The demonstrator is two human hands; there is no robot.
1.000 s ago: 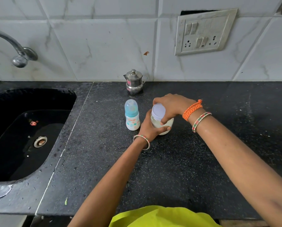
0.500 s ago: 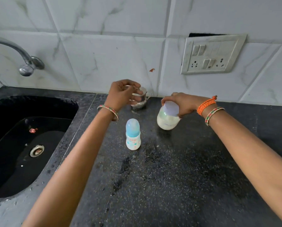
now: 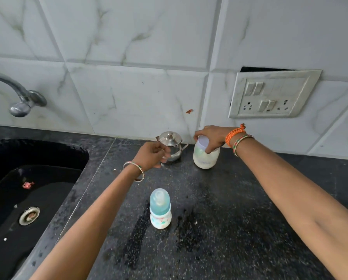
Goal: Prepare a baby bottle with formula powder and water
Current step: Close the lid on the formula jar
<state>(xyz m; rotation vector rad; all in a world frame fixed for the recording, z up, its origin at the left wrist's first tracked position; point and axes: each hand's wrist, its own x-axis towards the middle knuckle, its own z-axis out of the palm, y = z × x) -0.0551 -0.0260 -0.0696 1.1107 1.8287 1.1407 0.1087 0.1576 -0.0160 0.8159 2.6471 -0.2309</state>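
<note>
A small baby bottle (image 3: 160, 209) with a blue cap stands upright on the black counter (image 3: 229, 219), untouched. Behind it, near the wall, a little steel jug (image 3: 172, 145) with a lid stands on the counter; my left hand (image 3: 151, 155) is closed around its left side at the handle. To the right of the jug stands a white jar of formula powder (image 3: 206, 156) with a pale lilac lid. My right hand (image 3: 211, 136) grips that lid from above.
A black sink (image 3: 28, 188) lies to the left, with a drain (image 3: 29, 215) and a steel tap (image 3: 21, 98) above it. A switch and socket plate (image 3: 270, 96) is on the tiled wall at right. Wet smears mark the counter around the bottle.
My left hand let go of the jar, went to the steel jug and now holds its side. My right hand has set the jar farther back, beside the jug. The view tilted up.
</note>
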